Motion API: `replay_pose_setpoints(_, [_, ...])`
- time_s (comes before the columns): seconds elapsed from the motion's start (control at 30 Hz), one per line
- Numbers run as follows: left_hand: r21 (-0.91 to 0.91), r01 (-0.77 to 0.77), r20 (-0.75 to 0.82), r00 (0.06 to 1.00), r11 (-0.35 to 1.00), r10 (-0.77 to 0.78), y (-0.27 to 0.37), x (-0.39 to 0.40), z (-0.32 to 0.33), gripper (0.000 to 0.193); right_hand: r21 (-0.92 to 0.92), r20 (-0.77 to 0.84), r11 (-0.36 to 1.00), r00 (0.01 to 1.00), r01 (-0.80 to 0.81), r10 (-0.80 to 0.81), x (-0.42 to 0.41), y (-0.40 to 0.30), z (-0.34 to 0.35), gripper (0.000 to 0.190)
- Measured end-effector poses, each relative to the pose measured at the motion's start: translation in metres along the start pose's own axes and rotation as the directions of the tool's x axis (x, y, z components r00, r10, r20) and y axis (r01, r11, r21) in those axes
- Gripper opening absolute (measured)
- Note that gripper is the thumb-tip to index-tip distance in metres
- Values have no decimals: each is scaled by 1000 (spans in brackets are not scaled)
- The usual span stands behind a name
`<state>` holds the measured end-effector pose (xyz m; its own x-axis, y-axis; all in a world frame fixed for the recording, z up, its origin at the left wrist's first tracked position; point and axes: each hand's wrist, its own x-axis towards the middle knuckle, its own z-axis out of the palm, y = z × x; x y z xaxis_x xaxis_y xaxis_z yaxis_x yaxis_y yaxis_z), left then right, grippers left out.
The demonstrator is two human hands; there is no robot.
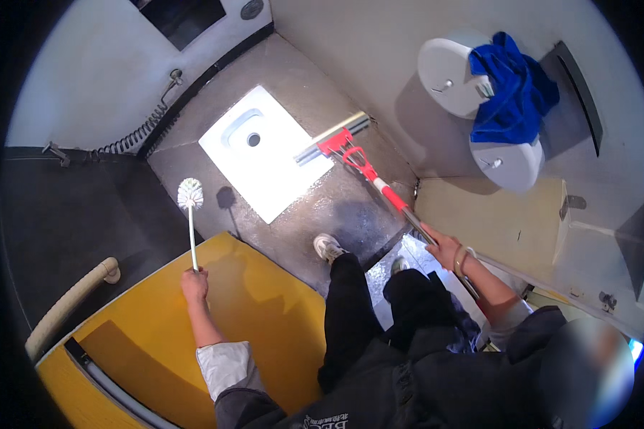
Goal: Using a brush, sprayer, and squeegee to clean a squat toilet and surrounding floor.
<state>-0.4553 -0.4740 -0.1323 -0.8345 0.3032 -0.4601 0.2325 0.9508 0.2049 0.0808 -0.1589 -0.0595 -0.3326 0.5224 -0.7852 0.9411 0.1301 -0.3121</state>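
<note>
My left hand [195, 284] grips the white handle of a toilet brush [190, 194], its round bristle head pointing away from me, left of a white squat toilet pan [279, 177] in the floor. With my right hand [444, 248] I hold the metal pole of a sponge mop [389, 195] with red fittings. The mop's wide head [333, 139] is over or on the pan's right edge; whether it touches cannot be told. The pan has a dark round drain hole [254, 140]. Wet-looking floor [300, 241] shines around the pan.
Two white wall dispensers [445, 78] hang on the right wall, a blue cloth [510, 91] draped over them. A coiled hose [134, 134] runs along the left wall. A beige grab rail [70, 305] and a yellow door or partition panel [257, 316] are at the left. A cream ledge [483, 214] stands right.
</note>
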Motion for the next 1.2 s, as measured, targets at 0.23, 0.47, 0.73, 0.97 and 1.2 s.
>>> replay_pose_setpoints(0.23, [104,-46,19,999,993,44,13,-30,24,23,124,32,984,991,-130,127,1,77,60,67])
replay_pose_setpoints(0.47, [77,-115,-65,991,990,120,-32,-59,86,27,160,95,977,988,-139,125,-72,212,152,69])
replay_pose_setpoints(0.73, [-50,-185,-72,981,981,182,-3,-203,141,18,117,73,991,996,-56,48,-160,288,206,77])
replay_pose_setpoints(0.97, [-96,-366,-33,931,926,364,12,-283,144,11,159,65,987,998,-29,19,-200,302,187,81])
replay_pose_setpoints(1.2, [-244,-314,-66,949,918,307,-6,-272,160,13,211,45,977,999,-27,17,-168,286,205,81])
